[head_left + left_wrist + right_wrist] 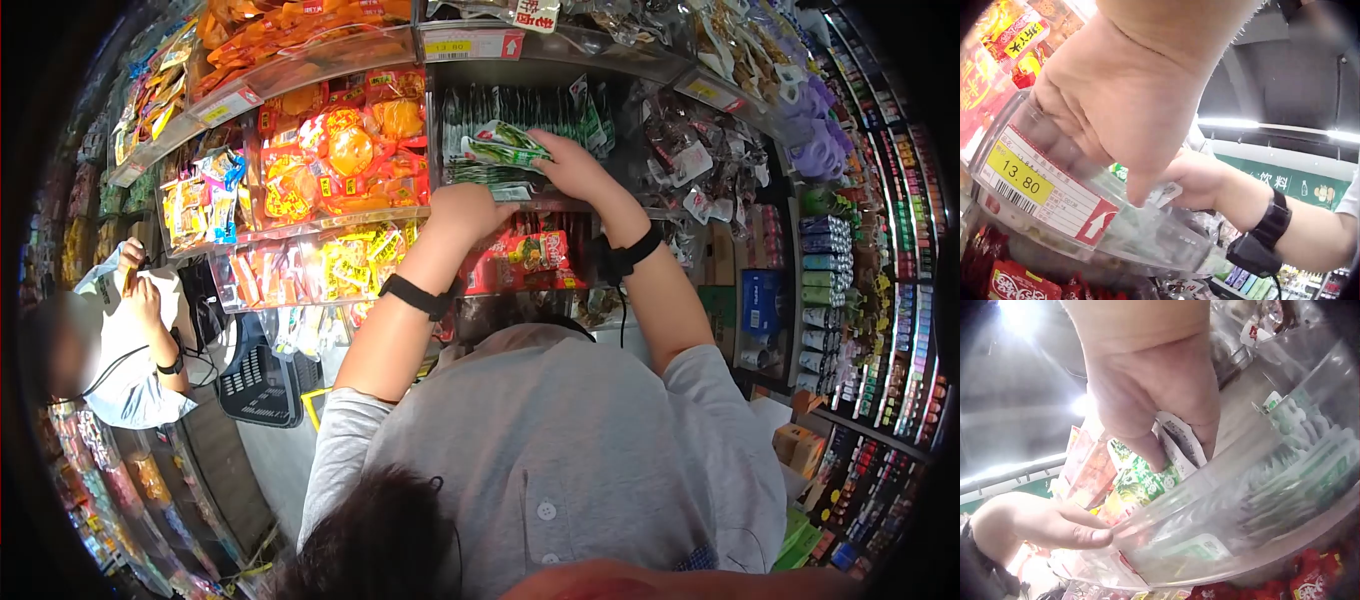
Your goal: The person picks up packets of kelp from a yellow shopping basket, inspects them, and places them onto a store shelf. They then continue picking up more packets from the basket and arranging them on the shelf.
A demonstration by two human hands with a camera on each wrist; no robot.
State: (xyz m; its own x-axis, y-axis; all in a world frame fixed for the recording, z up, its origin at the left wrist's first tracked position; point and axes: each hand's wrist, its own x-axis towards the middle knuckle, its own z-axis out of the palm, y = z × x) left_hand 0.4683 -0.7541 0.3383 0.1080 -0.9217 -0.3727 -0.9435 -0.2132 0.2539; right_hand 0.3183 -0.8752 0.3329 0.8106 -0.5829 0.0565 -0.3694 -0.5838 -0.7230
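My right hand [580, 172] pinches green-and-white snack packets [503, 145] between thumb and fingers, over a clear bin. In the right wrist view, the right hand [1154, 400] holds the packets [1147, 478] close above the bin's front wall [1191, 506]. Rows of similar packets [520, 105] stand in the bin behind. My left hand [463, 210] is at the bin's front left edge. In the left wrist view, the left hand [1122, 94] reaches over the rim, its bent fingers [1047, 134] showing through the plastic beside a 13.80 price label [1035, 181]. Its fingertips' contact is hidden.
Orange and red snack bags [345, 140] fill the bin to the left; dark packets [680, 140] lie to the right. Red packets [525, 260] sit on the tier below. Another person [140, 330] stands at the left near a black basket [262, 385].
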